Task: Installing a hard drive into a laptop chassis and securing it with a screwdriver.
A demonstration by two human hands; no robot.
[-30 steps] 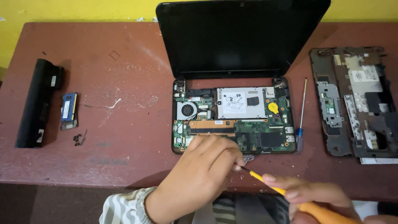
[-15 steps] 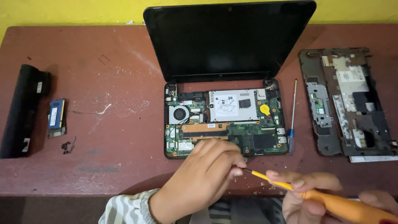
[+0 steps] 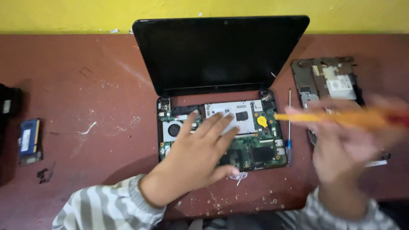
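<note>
The left hand [image 3: 200,153] lies flat, fingers spread, on the opened laptop's motherboard [image 3: 251,147] at centre frame. The blurred right hand [image 3: 353,140] grips a yellow screwdriver [image 3: 336,118] at right. The board looks stiff but fragile, best held by its edges.

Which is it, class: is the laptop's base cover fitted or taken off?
Taken off: the laptop shows its bare circuit board, fan and yellow coin cell under the left hand.

Reddish-brown table [image 3: 85,85], surface scuffed, pale crumbs near front edge. Lying on it: opened laptop [image 3: 221,123] with circuit board exposed, centre; slim blue-handled screwdriver [image 3: 289,127] just beside its right edge; detached casing panel [image 3: 324,76] far right; small memory module [image 3: 30,140] at left
</note>
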